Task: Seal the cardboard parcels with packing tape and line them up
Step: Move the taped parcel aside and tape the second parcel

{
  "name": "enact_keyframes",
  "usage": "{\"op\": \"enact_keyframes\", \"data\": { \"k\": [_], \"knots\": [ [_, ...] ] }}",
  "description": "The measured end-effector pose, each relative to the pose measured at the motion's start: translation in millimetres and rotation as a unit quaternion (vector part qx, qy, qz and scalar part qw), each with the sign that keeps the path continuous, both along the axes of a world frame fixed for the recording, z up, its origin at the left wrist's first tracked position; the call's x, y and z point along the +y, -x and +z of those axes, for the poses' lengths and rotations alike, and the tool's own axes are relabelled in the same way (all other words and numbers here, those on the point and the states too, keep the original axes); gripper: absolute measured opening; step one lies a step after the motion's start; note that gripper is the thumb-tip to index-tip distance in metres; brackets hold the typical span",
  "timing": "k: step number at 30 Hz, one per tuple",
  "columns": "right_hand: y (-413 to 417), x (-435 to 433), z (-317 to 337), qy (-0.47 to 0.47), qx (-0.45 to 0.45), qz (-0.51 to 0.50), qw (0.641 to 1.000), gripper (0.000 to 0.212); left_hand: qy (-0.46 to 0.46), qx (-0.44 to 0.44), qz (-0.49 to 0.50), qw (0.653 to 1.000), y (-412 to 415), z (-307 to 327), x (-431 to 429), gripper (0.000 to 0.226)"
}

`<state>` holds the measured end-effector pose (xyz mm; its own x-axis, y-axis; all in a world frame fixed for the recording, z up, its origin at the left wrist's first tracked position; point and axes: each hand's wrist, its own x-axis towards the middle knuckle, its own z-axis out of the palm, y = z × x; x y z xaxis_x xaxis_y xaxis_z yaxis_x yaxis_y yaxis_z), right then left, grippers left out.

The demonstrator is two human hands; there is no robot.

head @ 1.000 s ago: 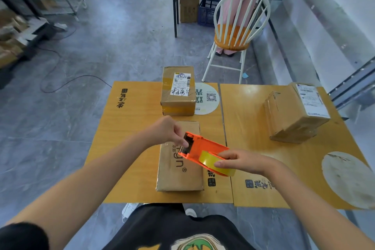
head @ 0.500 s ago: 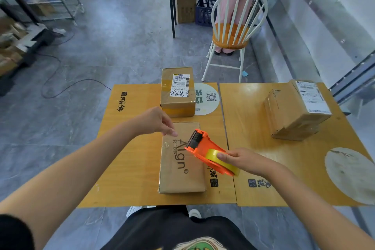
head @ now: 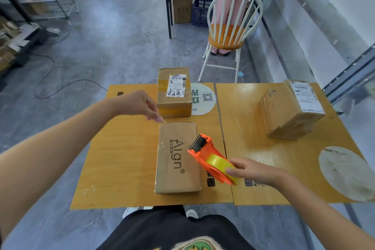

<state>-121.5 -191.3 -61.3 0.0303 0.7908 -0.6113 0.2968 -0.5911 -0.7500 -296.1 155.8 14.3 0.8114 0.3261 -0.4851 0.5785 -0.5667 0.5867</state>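
Left grip (head: pixel 140 105) hovers with fingertips pinched together at the far left corner of a flat "Align" parcel (head: pixel 176 158) – what they pinch is too small to tell. The parcel lies on the wooden surface (head: pixel 121 158), running from that grip back toward the person. Just beyond the grip's fingertips sits a labelled parcel (head: pixel 174 93). Right grip (head: pixel 255 172) is curled round an orange tape dispenser (head: pixel 209 156), its head over the Align parcel's right edge. A third parcel (head: pixel 292 109) lies beyond and right of it – well apart.
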Motion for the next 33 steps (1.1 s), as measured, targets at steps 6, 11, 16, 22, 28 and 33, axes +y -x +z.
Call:
{"op": "enact_keyframes", "data": {
  "k": [6,11,16,22,28,33],
  "knots": [
    [-10.2,-5.2,1.5,-0.068,0.057,-0.196,0.977,0.055,0.069,0.016,-0.041,0.997,14.6,-1.0,-3.0,0.021],
    [-29.4,-16.5,10.7,-0.11,0.15,-0.168,0.968,0.079,0.136,-0.024,-0.024,0.99,19.0,3.1,0.9,0.025],
    [-34.7,-14.9,25.8,-0.165,0.22,-0.247,0.929,0.065,0.178,-0.056,0.001,0.982,18.3,-1.7,0.5,0.032],
    [-29.0,11.4,33.4,-0.198,0.307,-0.38,0.85,0.066,0.3,-0.115,0.12,0.939,21.8,-56.5,-17.8,0.033],
    [-18.6,29.8,34.6,-0.274,0.342,-0.413,0.798,0.046,0.467,-0.174,0.225,0.837,22.1,-97.2,-72.2,0.026],
    [-4.8,53.8,44.3,-0.31,0.35,-0.474,0.746,0.056,0.566,-0.207,0.26,0.754,-3.8,-104.7,-125.0,0.033]
  ]
}}
